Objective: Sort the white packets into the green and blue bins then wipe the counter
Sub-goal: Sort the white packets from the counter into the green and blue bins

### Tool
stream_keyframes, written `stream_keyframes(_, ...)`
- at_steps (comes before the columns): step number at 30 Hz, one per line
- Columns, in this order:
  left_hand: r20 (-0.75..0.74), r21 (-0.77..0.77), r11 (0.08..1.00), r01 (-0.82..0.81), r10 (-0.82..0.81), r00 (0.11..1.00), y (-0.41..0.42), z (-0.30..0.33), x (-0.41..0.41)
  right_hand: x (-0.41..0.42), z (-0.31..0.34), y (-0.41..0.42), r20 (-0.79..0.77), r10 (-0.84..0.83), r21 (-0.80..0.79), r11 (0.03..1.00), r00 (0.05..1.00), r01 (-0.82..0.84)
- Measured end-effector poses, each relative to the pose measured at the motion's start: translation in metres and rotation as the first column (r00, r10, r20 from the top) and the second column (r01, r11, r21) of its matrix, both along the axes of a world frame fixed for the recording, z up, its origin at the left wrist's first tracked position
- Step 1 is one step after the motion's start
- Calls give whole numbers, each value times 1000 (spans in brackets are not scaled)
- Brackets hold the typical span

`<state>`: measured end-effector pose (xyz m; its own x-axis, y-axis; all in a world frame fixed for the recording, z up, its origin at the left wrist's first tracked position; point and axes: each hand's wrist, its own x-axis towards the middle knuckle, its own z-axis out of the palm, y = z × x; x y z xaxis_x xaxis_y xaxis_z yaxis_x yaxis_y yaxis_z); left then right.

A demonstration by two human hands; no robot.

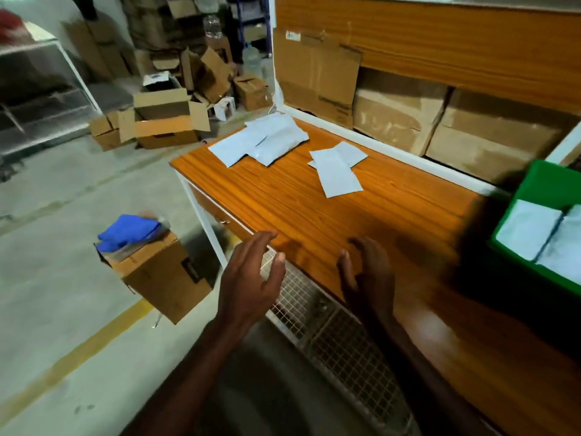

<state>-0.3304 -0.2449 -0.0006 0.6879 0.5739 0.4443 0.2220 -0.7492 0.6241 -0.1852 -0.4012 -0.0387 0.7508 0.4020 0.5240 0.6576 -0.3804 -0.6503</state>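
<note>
You are partway through the sorting, by the look of it. The green bin point(534, 190) at the counter's right edge already holds at least two white packets point(528, 229), lying flat side by side. No blue bin is in view, so you cannot judge from here what it holds.

Still on the counter point(361, 221) are two groups of packets. A pile of several overlapping ones point(267, 141) lies at the far left corner, and a pair point(338, 171), one lying across the other, sits near the back edge about midway along. All of these are left to sort.

Your left hand point(248, 278) hovers just off the counter's front edge with fingers spread and relaxed, its grip holding nothing. Your right hand point(367, 272) is over the front of the counter, fingers loosely extended, grip likewise empty; whether it touches the wood is hard to tell through the blur.

The wiping is not yet begun. A blue cloth point(129, 231) lies on a cardboard box point(160, 278) on the floor to the left of the counter, probably what you will use.
</note>
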Motion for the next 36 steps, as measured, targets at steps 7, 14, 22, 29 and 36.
stream_keyframes(7, -90, 20, 988, 150, -148, 985, 114, -13, 94, 89, -7, 109, -66, -63, -101, 993, 996, 57)
stream_keyframes(14, -134, 89, 963, 255, -242, 961, 200, -21, 198, 210, -37, 186, 4, -113, -310, 945, 994, 109)
stream_keyframes(22, -134, 141, 867, 479, -462, 877, 269, -12, 297, 290, -62, 233, 28, -41, -620, 783, 999, 50)
stream_keyframes(29, -168, -34, 827, 562, -559, 812, 304, -41, 363, 274, -67, 246, 8, -269, -589, 777, 963, 221)
stream_keyframes(36, -123, -23, 651, 759, -755, 644, 272, -57, 415, 223, -67, 240, -24, -707, -541, 604, 707, 585)
